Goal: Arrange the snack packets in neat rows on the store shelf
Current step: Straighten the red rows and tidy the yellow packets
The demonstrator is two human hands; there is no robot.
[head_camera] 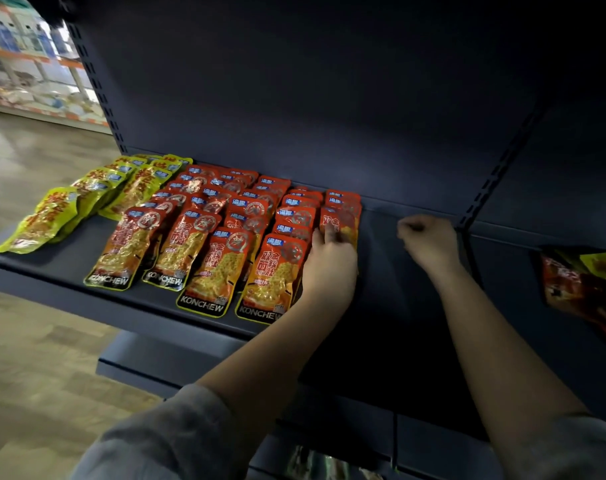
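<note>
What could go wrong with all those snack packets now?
The left hand holds the front packet of the short rightmost red row; a clumsy nudge might knock the overlapping red rows crooked. The front yellow packet lies near the shelf edge and may slide off.

Grey sleeves [163, 434], pushed-up cuffs

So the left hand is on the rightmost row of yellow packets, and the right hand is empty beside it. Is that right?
Not quite. In the head view the left hand is on the rightmost row of red packets; the yellow packets lie at the shelf's far left. The right hand is empty beside it, fingers curled.
</note>
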